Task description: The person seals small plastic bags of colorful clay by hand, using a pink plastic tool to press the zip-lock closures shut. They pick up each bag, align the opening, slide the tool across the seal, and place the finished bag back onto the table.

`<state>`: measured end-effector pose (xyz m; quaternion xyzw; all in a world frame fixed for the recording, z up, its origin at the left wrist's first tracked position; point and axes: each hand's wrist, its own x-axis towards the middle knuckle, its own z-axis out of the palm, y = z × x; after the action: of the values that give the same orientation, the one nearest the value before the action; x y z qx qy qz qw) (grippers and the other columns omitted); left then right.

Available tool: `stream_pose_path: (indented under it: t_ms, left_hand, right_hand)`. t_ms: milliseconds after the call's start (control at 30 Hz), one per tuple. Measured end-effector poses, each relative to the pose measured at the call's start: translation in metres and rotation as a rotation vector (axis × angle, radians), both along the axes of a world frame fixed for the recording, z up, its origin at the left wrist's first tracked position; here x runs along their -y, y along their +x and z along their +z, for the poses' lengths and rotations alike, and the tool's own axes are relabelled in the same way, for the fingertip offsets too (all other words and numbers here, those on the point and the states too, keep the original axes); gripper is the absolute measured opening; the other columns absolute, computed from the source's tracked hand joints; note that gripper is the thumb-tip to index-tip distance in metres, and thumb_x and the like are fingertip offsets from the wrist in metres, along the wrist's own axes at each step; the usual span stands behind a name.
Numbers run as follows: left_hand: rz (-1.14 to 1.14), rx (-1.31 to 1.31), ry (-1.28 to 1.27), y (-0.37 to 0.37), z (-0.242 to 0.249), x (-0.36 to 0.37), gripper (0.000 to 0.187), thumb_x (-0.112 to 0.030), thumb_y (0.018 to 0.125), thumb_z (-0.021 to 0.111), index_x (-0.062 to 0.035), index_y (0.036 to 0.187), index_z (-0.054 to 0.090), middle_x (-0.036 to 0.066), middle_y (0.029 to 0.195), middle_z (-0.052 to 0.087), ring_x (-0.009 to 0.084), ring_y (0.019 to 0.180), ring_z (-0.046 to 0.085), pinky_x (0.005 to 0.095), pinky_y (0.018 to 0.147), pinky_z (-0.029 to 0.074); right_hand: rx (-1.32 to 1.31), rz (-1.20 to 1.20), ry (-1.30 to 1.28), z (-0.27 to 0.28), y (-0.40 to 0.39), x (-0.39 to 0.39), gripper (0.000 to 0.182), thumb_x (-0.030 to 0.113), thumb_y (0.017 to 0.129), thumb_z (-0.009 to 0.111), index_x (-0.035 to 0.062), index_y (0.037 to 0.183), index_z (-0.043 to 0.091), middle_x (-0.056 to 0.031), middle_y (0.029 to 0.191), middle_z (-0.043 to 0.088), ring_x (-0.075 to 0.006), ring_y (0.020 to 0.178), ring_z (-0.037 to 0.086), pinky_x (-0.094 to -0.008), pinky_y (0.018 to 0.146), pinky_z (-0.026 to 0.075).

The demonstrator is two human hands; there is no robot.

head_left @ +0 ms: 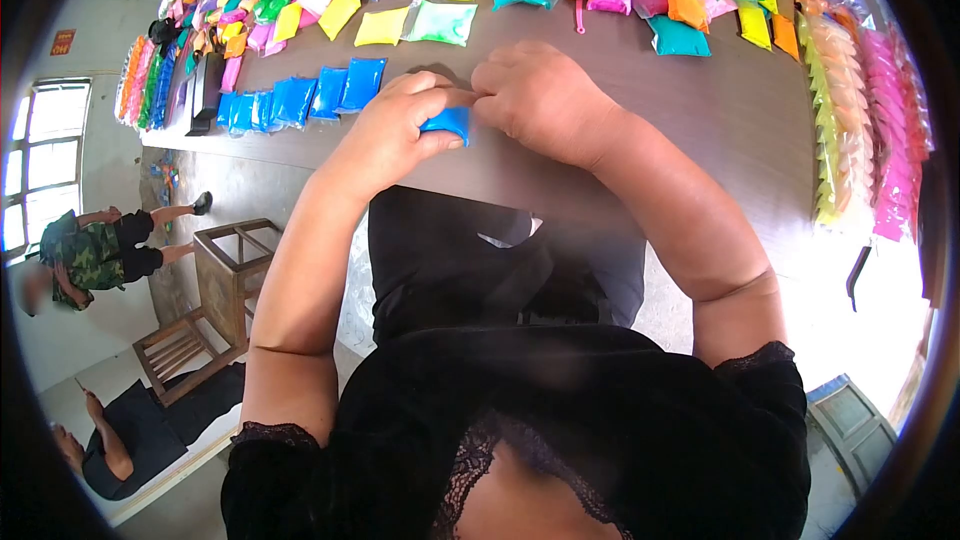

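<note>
Both hands pinch blue packet point(447, 124) at near edge of surface point(700, 100) | left hand point(395, 130) grips underneath, right hand point(540, 95) closed on top | row of blue packets point(300, 98) toward left edge

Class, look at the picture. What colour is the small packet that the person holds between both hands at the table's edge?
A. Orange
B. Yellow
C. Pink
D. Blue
D. The packet pinched between the left hand and the right hand is blue, like the row of blue packets lying on the table just beyond it.
</note>
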<state>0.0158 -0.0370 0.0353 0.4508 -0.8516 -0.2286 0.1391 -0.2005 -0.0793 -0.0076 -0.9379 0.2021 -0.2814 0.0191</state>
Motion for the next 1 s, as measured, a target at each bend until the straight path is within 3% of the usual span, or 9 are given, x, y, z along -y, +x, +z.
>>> stream_pose_path:
  t_ms: [67, 200, 367, 700, 800, 867, 1000]
  left_hand:
    - [0.0, 0.025, -0.007, 0.002, -0.002, 0.0, 0.044, -0.012, 0.073, 0.075, -0.0091, 0.115, 0.065, 0.011, 0.104, 0.06, 0.0324, 0.102, 0.057, 0.0409, 0.089, 0.045]
    - [-0.056, 0.057, -0.009, 0.005, -0.003, 0.001, 0.045, -0.019, 0.075, 0.076, -0.0055, 0.115, 0.062, 0.011, 0.108, 0.061, 0.0323, 0.104, 0.057, 0.0395, 0.091, 0.046]
    - [0.061, 0.012, 0.044, 0.001, 0.0, -0.002, 0.047, -0.013, 0.073, 0.076, -0.0085, 0.118, 0.062, 0.011, 0.104, 0.061, 0.0338, 0.104, 0.056, 0.0416, 0.09, 0.045]
    - [-0.002, 0.071, 0.001, 0.0, -0.001, 0.001, 0.046, -0.017, 0.072, 0.079, -0.0041, 0.113, 0.063, 0.012, 0.108, 0.061, 0.0333, 0.104, 0.057, 0.0398, 0.088, 0.047]
    - [0.015, 0.129, -0.025, 0.0, 0.003, 0.0, 0.043, -0.016, 0.072, 0.079, -0.0039, 0.111, 0.065, 0.012, 0.109, 0.061, 0.0332, 0.105, 0.057, 0.0393, 0.089, 0.047]
    - [-0.039, 0.168, -0.035, 0.001, 0.002, 0.005, 0.042, -0.016, 0.072, 0.079, -0.0037, 0.11, 0.066, 0.011, 0.11, 0.061, 0.0327, 0.106, 0.057, 0.0385, 0.09, 0.047]
    - [-0.024, 0.192, -0.015, 0.001, 0.003, 0.004, 0.042, -0.015, 0.072, 0.079, -0.0034, 0.11, 0.066, 0.011, 0.11, 0.061, 0.0318, 0.106, 0.057, 0.0379, 0.09, 0.046]
  right_hand:
    - [0.086, 0.048, 0.025, -0.001, 0.002, 0.0, 0.008, 0.014, 0.068, 0.064, 0.0135, 0.076, 0.063, -0.0002, 0.083, 0.056, -0.022, 0.086, 0.059, -0.0372, 0.073, 0.048]
    - [0.059, -0.012, -0.005, 0.001, -0.006, 0.005, 0.006, 0.014, 0.068, 0.064, 0.0134, 0.074, 0.062, -0.0003, 0.081, 0.055, -0.022, 0.086, 0.059, -0.0371, 0.072, 0.048]
    - [0.053, -0.089, -0.022, 0.0, -0.004, 0.004, 0.005, 0.015, 0.069, 0.063, 0.0137, 0.072, 0.061, -0.0005, 0.081, 0.053, -0.0213, 0.087, 0.058, -0.0368, 0.073, 0.047]
    - [0.115, -0.07, 0.017, -0.009, -0.001, 0.001, 0.009, 0.016, 0.07, 0.063, 0.0148, 0.079, 0.065, -0.0006, 0.084, 0.055, -0.0214, 0.088, 0.058, -0.0363, 0.078, 0.047]
    - [0.09, -0.032, 0.017, -0.009, 0.001, -0.002, 0.014, 0.015, 0.071, 0.062, 0.0161, 0.084, 0.068, -0.0001, 0.084, 0.054, -0.0206, 0.088, 0.058, -0.0359, 0.079, 0.047]
    - [-0.058, -0.068, -0.029, -0.004, 0.002, -0.005, 0.017, 0.018, 0.078, 0.061, 0.0211, 0.091, 0.072, 0.0005, 0.088, 0.06, -0.0194, 0.096, 0.06, -0.0347, 0.082, 0.048]
    - [-0.043, -0.055, -0.032, -0.004, 0.0, -0.005, 0.018, 0.018, 0.079, 0.061, 0.021, 0.093, 0.072, 0.0005, 0.087, 0.06, -0.0199, 0.094, 0.06, -0.0345, 0.08, 0.049]
